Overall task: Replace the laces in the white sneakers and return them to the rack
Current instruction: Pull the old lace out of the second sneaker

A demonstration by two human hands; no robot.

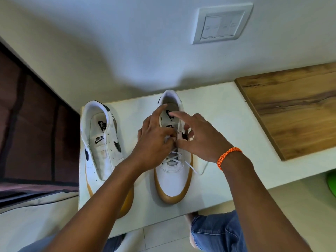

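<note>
White gum-soled sneaker [172, 179], half-laced

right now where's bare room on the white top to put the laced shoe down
Bare white top lies between the right sneaker and the wooden board. It's crowded on the left, where the left sneaker fills the edge and both hands work between the shoes.

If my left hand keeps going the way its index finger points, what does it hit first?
Most likely the heel collar of the right-hand sneaker. The left hand points its index finger over that shoe's opening toward the heel; past that is the wall. Depth is hard to judge from this view.
</note>
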